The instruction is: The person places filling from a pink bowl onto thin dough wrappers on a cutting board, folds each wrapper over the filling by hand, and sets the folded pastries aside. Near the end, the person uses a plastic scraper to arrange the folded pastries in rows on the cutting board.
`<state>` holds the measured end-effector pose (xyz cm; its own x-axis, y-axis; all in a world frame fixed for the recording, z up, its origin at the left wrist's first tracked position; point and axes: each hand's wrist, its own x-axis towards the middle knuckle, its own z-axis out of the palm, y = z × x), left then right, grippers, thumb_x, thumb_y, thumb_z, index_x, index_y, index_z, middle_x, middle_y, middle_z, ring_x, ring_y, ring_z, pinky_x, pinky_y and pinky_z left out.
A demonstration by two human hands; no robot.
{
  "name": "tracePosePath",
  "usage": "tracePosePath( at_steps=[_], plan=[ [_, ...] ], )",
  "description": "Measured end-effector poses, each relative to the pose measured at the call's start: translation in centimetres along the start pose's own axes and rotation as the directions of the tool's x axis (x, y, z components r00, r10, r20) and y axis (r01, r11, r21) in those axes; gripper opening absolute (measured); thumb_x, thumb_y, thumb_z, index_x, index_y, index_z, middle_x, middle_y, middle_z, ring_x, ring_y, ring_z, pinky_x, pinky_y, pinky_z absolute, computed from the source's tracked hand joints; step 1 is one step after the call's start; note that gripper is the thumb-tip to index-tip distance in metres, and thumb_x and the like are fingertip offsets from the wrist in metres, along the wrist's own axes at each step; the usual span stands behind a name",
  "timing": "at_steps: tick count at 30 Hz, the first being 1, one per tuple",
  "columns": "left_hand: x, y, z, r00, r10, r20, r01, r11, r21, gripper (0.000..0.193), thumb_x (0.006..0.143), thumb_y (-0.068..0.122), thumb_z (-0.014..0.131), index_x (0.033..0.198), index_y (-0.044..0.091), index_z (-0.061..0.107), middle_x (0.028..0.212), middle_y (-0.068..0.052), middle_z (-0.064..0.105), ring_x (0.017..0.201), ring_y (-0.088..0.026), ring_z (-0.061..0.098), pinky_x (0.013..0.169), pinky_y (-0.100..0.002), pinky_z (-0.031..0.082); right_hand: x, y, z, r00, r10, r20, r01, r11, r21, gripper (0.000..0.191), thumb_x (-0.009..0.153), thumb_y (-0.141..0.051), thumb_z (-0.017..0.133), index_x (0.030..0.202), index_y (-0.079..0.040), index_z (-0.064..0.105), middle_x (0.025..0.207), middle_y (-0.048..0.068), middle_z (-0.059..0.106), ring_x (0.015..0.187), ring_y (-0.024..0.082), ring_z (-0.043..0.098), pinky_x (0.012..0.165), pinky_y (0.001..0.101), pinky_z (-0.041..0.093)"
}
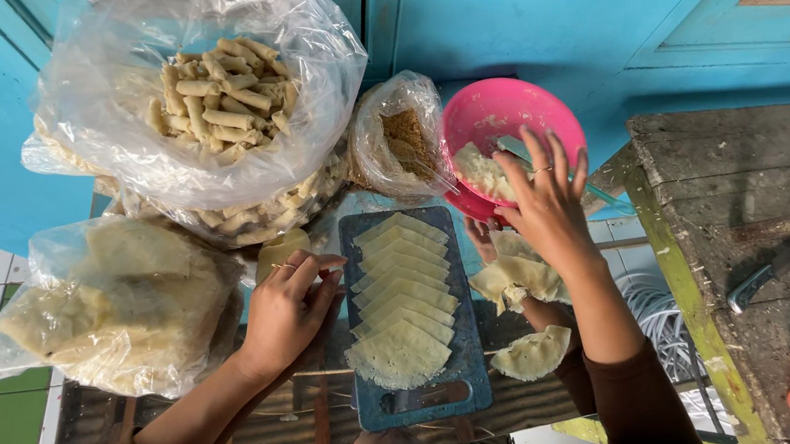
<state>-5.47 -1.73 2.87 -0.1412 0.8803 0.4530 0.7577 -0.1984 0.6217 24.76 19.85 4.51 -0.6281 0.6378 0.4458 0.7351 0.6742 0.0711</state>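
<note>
Biggest thing is the clear bag of rolled snacks (221, 98) at the back left w/ its mouth spread wide, so finished rolls can drop in w/o fuss. Below it sits the bag of flat round wrappers (108, 303), also within reach of your left side. In the middle of the desk (292, 429), the blue cutting board (473, 360) carries a fanned stack of cut wrappers (403, 297), overlapped so each edge can be peeled off singly. The pink bowl (511, 116) of pale filling stands just behind the board, next to a small bag of brown crumbs (402, 139). Your right hand (541, 204) hovers at the bowl's rim, fingers spread apart, holding nothing I can see. Your left hand (291, 304) rests at the board's left edge, fingers curled together; can't tell if it pinches anything. Loose wrapper pieces (531, 352) lie right of the board.
</note>
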Motion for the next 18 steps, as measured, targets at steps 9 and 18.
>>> tracePosePath(
  at_steps=[9, 18],
  plan=[
    [-0.4, 0.2, -0.2, 0.999, -0.011, 0.040, 0.011, 1.000, -0.017, 0.020, 0.092, 0.013, 0.070, 0.112, 0.014, 0.071, 0.091, -0.005, 0.068, 0.066, -0.023, 0.064, 0.065, -0.038, 0.051, -0.2, 3.6, 2.7, 0.976, 0.185, -0.112, -0.196, 0.975, -0.100, 0.093, 0.073, -0.043, 0.092, 0.153, -0.015, 0.053, 0.167, 0.017, 0.027, 0.154, 0.041, 0.027, 0.119, 0.0715, 0.017],
    [0.0, 0.4, -0.3, 0.999, 0.033, 0.025, -0.033, 0.999, -0.029, 0.019, 0.093, 0.011, 0.069, 0.112, 0.013, 0.071, 0.093, -0.004, 0.068, 0.068, -0.023, 0.064, 0.066, -0.037, 0.051, 0.2, 4.9, 1.5, 0.973, 0.162, -0.166, -0.175, 0.983, -0.063, 0.096, 0.074, -0.050, 0.092, 0.154, -0.014, 0.054, 0.168, 0.017, 0.027, 0.153, 0.042, 0.028, 0.119, 0.0697, 0.017]
  ],
)
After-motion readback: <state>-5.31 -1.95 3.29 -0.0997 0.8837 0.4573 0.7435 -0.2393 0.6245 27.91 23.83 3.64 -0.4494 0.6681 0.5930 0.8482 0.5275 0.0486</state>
